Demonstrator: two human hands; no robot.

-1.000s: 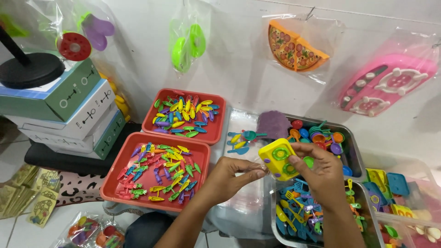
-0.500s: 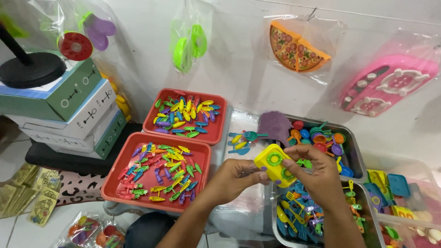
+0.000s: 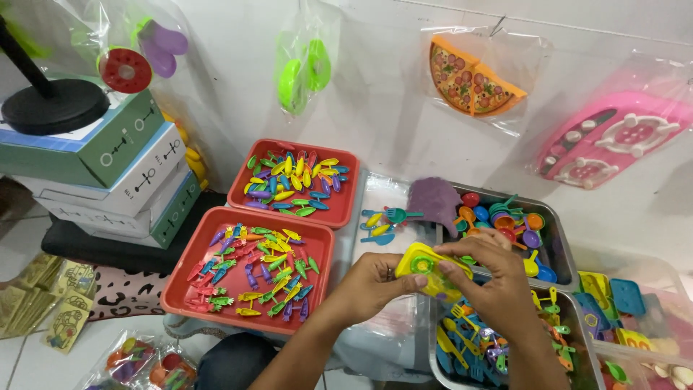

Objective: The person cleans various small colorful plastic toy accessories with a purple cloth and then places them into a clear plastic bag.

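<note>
The white wall in front of me carries hanging plastic bags of toys: a pink toy stove at the right, an orange toy pizza in the middle, green pieces further left. At the far left a stack of boxes stands with a black round base on top. Below the wall lie two red trays, the far tray filled with small colourful pieces and the near tray just in front of it, touching edge to edge (its pieces look like tiny carrots and fish, though I cannot tell for sure). To the right sit two metal trays: the upper metal tray holds little toy pans and spoons, the lower metal tray holds toy cutlery in blue, yellow and orange. My left hand and my right hand meet above the gap between the near red tray and the metal trays. Both close around a small yellow toy with a green round part on its face: left fingers pinch its near end, right fingers curl over its far side, so it hangs in the air, clear of every tray.
</note>
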